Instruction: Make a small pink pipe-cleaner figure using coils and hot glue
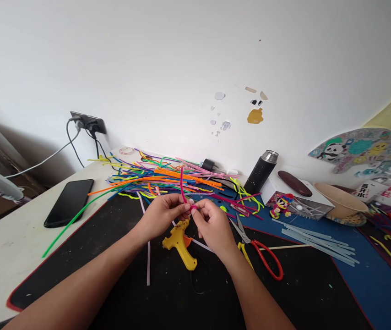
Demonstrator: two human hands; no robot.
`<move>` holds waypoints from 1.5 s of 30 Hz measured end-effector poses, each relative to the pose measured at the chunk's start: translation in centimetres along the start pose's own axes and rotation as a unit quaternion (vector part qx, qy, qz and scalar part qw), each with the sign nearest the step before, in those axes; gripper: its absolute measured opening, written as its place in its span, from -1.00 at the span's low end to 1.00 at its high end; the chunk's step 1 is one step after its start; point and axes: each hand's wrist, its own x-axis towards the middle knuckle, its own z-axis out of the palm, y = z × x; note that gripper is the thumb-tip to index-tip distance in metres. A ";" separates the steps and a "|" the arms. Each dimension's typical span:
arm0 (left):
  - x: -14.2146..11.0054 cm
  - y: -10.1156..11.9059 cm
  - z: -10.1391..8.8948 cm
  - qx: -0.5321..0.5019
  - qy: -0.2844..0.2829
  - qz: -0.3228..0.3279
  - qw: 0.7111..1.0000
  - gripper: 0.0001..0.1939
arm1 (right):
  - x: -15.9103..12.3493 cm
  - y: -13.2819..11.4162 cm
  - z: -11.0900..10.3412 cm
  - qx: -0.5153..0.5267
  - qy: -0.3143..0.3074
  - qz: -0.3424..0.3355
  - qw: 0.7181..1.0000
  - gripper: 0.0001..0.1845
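Observation:
Between both hands is a magenta pipe cleaner (pixel 182 185), its long end standing up and its lower end curled small at the fingertips. My left hand (pixel 163 213) pinches it from the left. From the right, my right hand (pixel 214 224) grips the curled end with thumb and forefinger. Just below the hands lies a yellow hot glue gun (pixel 181 247) on the black mat. Red-handled scissors (pixel 259 247) rest open to the right of my right hand. A pale pipe cleaner (pixel 148 261) lies left of the glue gun.
A heap of coloured pipe cleaners (pixel 168 176) spreads behind the hands. A black phone (pixel 69 201) lies at left. Further right are a black thermos (pixel 261 172), a small colourful figure (pixel 281 206), pale glue sticks (pixel 319 240) and a bowl (pixel 339 199).

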 end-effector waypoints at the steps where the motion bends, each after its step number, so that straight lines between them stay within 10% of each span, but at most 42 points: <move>1: 0.0 0.0 0.0 0.002 0.000 -0.001 1.000 -0.66 | 0.0 0.1 0.0 -0.002 -0.003 -0.002 1.000 -0.79; 23: -0.5 0.7 0.2 0.189 0.046 0.060 0.979 -0.69 | 0.0 0.1 0.0 -0.088 0.013 -0.037 0.995 -0.76; 45: -0.4 0.4 -0.2 0.133 0.009 0.002 0.991 -0.59 | -0.1 -0.2 -0.1 -0.016 -0.002 0.015 1.000 -0.74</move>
